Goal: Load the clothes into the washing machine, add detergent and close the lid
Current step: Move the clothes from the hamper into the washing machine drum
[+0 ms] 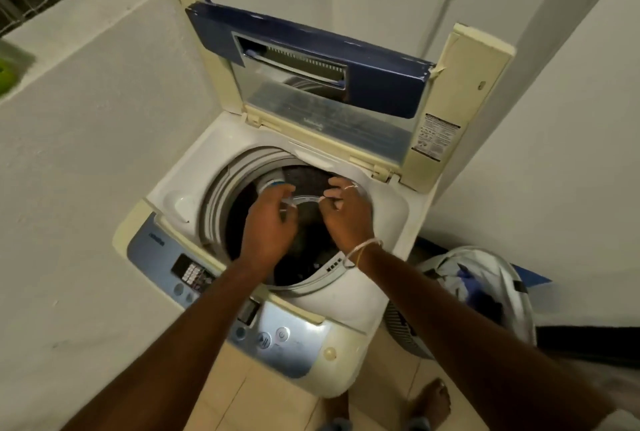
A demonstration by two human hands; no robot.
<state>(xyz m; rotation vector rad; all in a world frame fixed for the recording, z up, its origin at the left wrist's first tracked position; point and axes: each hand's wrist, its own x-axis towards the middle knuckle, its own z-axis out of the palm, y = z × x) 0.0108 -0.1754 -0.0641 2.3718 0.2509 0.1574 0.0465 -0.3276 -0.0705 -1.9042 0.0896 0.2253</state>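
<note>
The top-loading washing machine [349, 302] stands with its blue-framed lid [381, 84] folded upright. Dark clothes [306, 176] lie in the drum [221, 195]. Both hands hover over the drum opening. My left hand [268, 226] grips a small white container with a blue band [273, 184], mostly hidden by the fingers and blurred. My right hand [346, 212] pinches the rim of a clear round plastic piece [304, 198] that spans the gap between the two hands. What the clear piece is cannot be told.
The control panel [194, 271] faces me at the machine's front. A white laundry basket [485, 278] with clothes stands on the floor to the right, against the wall. White walls close in on the left and behind. My bare foot [429, 399] is on the tiled floor.
</note>
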